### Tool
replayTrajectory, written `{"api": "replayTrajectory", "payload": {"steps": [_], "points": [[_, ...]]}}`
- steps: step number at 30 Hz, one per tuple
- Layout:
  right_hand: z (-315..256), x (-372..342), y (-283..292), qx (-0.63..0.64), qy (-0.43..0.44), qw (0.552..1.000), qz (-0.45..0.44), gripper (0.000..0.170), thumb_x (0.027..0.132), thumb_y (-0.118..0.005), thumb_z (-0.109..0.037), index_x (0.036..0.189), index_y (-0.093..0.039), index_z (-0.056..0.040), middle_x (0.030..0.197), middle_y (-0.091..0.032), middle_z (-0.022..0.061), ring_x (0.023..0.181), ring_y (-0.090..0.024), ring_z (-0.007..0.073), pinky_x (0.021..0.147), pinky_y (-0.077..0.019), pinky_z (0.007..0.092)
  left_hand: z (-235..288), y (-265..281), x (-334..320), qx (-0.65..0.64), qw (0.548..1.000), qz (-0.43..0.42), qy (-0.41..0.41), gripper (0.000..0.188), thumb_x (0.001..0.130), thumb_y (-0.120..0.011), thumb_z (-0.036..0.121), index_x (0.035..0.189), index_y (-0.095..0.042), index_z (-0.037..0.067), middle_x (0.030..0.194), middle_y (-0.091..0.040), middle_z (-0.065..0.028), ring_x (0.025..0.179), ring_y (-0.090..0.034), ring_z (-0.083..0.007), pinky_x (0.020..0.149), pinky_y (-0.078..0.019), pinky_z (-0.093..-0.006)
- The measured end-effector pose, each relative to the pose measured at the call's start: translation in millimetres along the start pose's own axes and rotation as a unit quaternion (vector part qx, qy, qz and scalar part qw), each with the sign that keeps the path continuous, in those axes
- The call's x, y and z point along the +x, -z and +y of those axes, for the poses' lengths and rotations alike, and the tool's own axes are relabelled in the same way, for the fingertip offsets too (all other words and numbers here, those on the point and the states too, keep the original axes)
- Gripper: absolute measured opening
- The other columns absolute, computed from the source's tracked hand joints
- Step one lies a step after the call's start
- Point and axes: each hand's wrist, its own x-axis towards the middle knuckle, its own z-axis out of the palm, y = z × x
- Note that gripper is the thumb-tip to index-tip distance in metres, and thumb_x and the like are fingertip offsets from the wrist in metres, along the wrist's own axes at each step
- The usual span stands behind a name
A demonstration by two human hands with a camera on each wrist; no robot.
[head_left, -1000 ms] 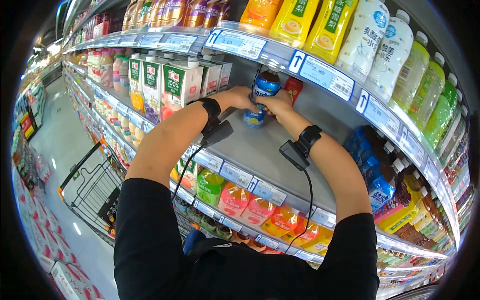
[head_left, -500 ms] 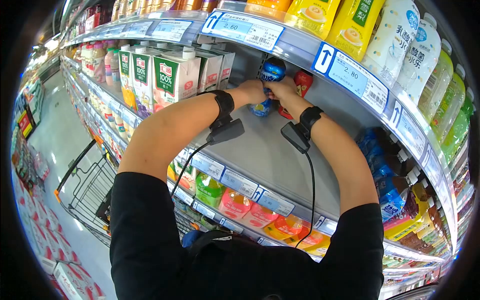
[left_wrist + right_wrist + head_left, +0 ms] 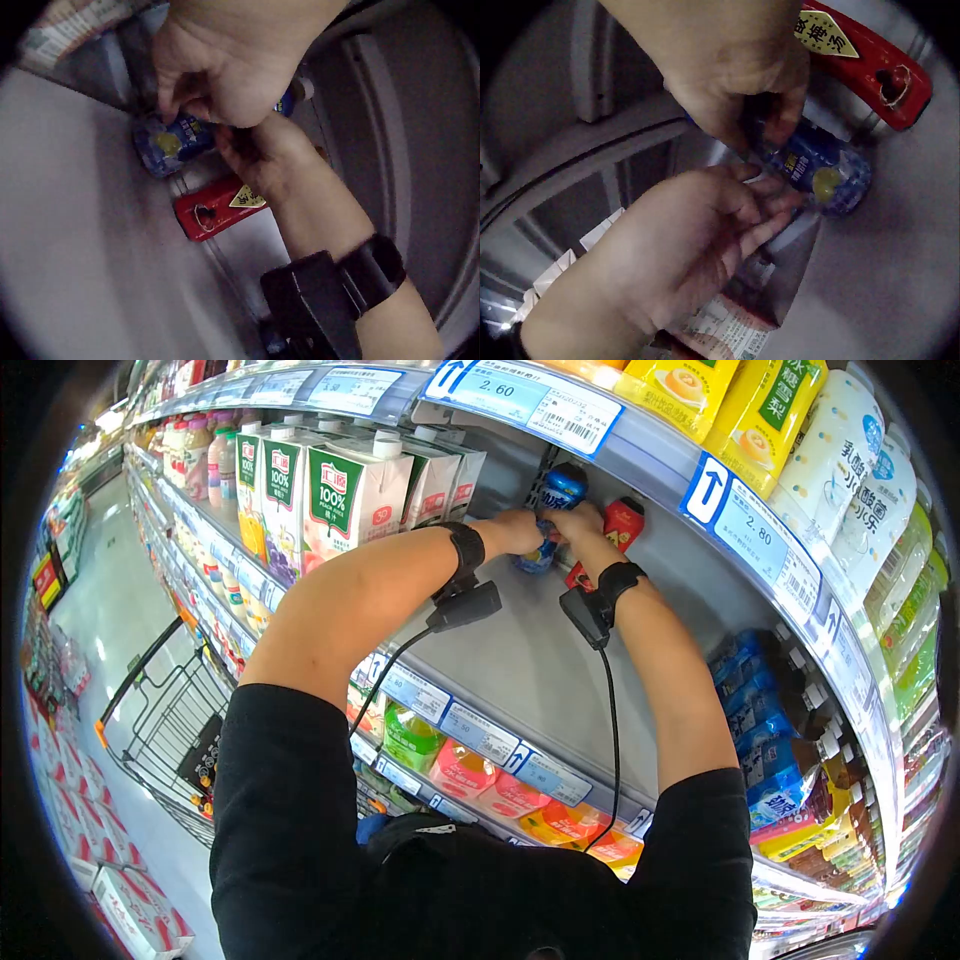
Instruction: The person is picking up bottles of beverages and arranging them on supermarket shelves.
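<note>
A blue-labelled bottle stands at the back of the grey shelf, with both hands around its middle. From the left, my left hand pinches its side; its fingertips meet the label in the right wrist view, where the hand is partly curled. My right hand grips the bottle from the other side, thumb and fingers bent round it. The lower label, with a yellow fruit, shows below the hands. Just right of it is a red bottle, touched by neither hand's fingertips as far as visible.
Juice cartons line the shelf's left side, and blue bottles lean at the right. An upper shelf edge with price labels overhangs the hands. A black cart stands in the aisle at lower left.
The head view has shifted, so the hands and blue bottle appear farther right and higher. More of the red bottle shows than at first. Both hands have stayed at the blue bottle.
</note>
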Motion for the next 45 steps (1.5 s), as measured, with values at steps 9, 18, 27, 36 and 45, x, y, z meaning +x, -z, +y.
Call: {"api": "replayTrajectory", "payload": {"steps": [9, 18, 27, 36, 45], "points": [[7.9, 20.1, -8.5, -0.036, 0.022, 0.999, 0.018, 0.023, 0.071, -0.073, -0.014, 0.082, -0.062, 0.0021, 0.076, -0.064, 0.0112, 0.059, -0.062, 0.0180, 0.052, -0.0529, 0.0279, 6.9, -6.4, -9.2, -0.042, 0.998, -0.050, 0.006, 0.041, 0.071, -0.051, 0.021, 0.101, -0.061, -0.006, 0.105, -0.059, -0.0266, 0.100, -0.058, -0.0354, 0.083, -0.0454, -0.0393], [-1.3, 1.2, -4.7, -0.002, 0.054, 0.998, 0.030, 0.024, 0.069, -0.074, -0.018, 0.081, -0.063, -0.0004, 0.076, -0.064, 0.0097, 0.059, -0.061, 0.0166, 0.051, -0.0523, 0.0272, 8.8, -7.0, -1.2, -0.062, 0.993, -0.093, 0.037, 0.045, 0.066, -0.057, 0.020, 0.105, -0.057, -0.002, 0.097, -0.062, -0.0224, 0.091, -0.060, -0.0333, 0.076, -0.0459, -0.0389], [3.2, 13.2, -2.4, -0.016, 0.053, 0.998, 0.000, 0.031, 0.070, -0.074, -0.018, 0.087, -0.060, 0.0031, 0.076, -0.064, 0.0136, 0.060, -0.063, 0.0195, 0.049, -0.0536, 0.0283, 20.0, 0.4, -23.9, 0.047, 0.993, -0.088, -0.055, 0.035, 0.075, -0.045, 0.018, 0.098, -0.063, 0.000, 0.105, -0.060, -0.0239, 0.098, -0.059, -0.0346, 0.082, -0.0450, -0.0402], [-7.9, -28.7, 16.1, 0.037, -0.037, 0.996, -0.079, 0.038, 0.074, -0.069, -0.018, 0.101, -0.056, 0.0056, 0.086, -0.063, 0.0170, 0.067, -0.065, 0.0236, 0.054, -0.0553, 0.0306, 34.9, 26.4, -52.1, 0.119, 0.976, -0.167, -0.069, 0.033, 0.069, -0.054, 0.020, 0.089, -0.061, -0.005, 0.090, -0.063, -0.0241, 0.086, -0.061, -0.0334, 0.076, -0.0458, -0.0414], [-5.0, -102.9, 42.3, 0.023, -0.038, 0.982, -0.186, 0.041, 0.077, -0.067, -0.023, 0.107, -0.053, 0.0012, 0.100, -0.058, 0.0141, 0.080, -0.064, 0.0231, 0.062, -0.0527, 0.0320, 61.3, 38.7, -100.5, 0.074, 0.992, -0.090, -0.055, 0.035, 0.073, -0.049, 0.020, 0.097, -0.062, -0.001, 0.100, -0.061, -0.0238, 0.096, -0.059, -0.0364, 0.081, -0.0458, -0.0411]]}}
